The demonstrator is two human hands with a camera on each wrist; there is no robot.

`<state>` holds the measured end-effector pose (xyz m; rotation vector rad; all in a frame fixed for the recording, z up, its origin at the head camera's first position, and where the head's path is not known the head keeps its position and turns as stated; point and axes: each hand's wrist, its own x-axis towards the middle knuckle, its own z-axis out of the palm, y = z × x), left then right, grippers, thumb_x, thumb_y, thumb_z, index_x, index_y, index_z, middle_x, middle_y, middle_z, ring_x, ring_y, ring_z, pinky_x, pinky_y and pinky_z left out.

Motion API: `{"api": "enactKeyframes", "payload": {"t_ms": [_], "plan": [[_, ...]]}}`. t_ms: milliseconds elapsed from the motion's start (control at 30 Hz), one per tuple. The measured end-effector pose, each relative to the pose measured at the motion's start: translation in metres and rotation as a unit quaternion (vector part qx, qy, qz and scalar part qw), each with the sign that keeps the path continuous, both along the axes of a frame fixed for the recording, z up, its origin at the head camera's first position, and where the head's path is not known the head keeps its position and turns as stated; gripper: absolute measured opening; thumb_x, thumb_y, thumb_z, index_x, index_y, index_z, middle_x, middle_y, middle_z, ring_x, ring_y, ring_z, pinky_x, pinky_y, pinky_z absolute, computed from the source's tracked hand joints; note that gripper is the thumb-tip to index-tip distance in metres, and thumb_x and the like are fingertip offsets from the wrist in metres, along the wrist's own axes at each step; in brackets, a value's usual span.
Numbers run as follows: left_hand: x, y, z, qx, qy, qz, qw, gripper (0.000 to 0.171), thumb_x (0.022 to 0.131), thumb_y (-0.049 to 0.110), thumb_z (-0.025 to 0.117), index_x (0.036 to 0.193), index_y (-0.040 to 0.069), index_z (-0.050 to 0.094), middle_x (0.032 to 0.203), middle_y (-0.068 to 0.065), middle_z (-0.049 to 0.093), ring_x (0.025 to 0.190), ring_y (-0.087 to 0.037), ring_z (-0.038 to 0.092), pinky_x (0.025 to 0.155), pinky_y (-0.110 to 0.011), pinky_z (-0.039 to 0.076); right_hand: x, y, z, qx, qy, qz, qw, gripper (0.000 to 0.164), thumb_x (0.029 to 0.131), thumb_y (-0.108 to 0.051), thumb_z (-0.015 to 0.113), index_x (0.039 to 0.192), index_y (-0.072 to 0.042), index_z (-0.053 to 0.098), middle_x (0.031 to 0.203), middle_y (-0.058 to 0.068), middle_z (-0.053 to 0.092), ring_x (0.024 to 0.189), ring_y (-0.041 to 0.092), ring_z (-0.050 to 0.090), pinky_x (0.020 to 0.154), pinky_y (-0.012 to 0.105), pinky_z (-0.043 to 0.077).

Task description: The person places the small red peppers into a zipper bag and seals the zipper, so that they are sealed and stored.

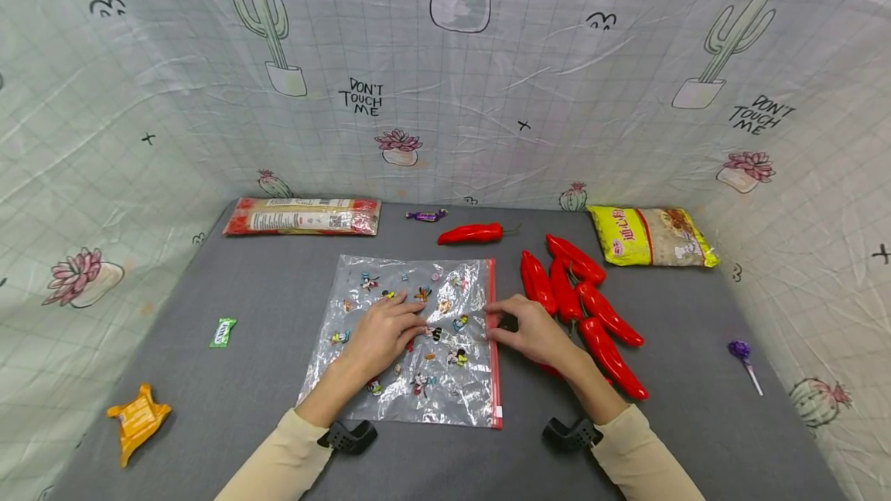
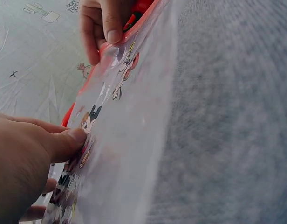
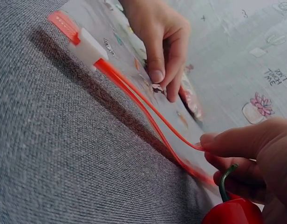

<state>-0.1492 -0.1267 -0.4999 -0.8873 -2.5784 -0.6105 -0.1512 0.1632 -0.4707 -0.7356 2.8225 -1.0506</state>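
Note:
A clear zip bag (image 1: pixel 411 400) with printed cartoon figures lies flat on the grey table, its red zip edge (image 1: pixel 496 377) on the right. My left hand (image 1: pixel 386 331) is over the middle of the bag. Its thumb and fingertips pinch at the printed film in the right wrist view. With thumb and fingers, my right hand (image 1: pixel 532 331) grips the red edge near its middle. Between that grip and the white slider (image 3: pixel 88 46), two red strips stand apart. The slider sits at the near end. A red chili pepper (image 3: pixel 234 212) lies right beside my right hand.
Several red peppers (image 1: pixel 609 354) lie right of the bag, another pepper (image 1: pixel 469 233) behind it. A noodle pack (image 1: pixel 302 217), a purple candy (image 1: pixel 426 216) and a yellow food bag (image 1: pixel 654 236) line the back. Green candy (image 1: pixel 223 332) and an orange packet (image 1: pixel 139 420) lie left, a lollipop (image 1: pixel 741 350) right.

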Motion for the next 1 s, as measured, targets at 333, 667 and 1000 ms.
{"api": "enactKeyframes", "payload": {"t_ms": [333,667,1000], "plan": [[-0.0019,0.0018,-0.0003,0.015,0.012,-0.030,0.9994,0.012,0.086,0.018,0.068,0.095,0.012,0.071,0.115,-0.005,0.069,0.116,-0.027,0.060,0.103,-0.049,0.044,-0.0010,0.0023,0.0018,-0.013,-0.020,-0.013,1.000,0.030,0.081,-0.023,0.074,0.111,-0.017,0.069,0.083,-0.011,0.062,0.082,0.010,0.057,0.075,0.027,0.052],[-0.0036,0.0010,0.0007,0.072,-0.002,-0.035,0.9968,0.010,0.089,0.014,0.064,0.096,0.011,0.069,0.115,-0.007,0.068,0.112,-0.024,0.063,0.099,-0.035,0.050,-0.0038,0.0038,0.0071,-0.013,-0.001,-0.018,1.000,0.027,0.087,-0.025,0.067,0.112,-0.016,0.068,0.096,-0.008,0.068,0.089,0.011,0.062,0.080,0.034,0.054],[-0.0058,-0.0041,0.0045,0.121,-0.013,-0.039,0.9918,0.006,0.087,0.010,0.065,0.092,0.009,0.069,0.111,-0.009,0.069,0.107,-0.024,0.065,0.097,-0.034,0.051,-0.0045,0.0058,0.0030,-0.008,-0.022,-0.029,0.999,0.013,0.093,-0.021,0.058,0.105,-0.018,0.062,0.094,-0.007,0.069,0.076,0.004,0.058,0.070,0.021,0.052]]}}
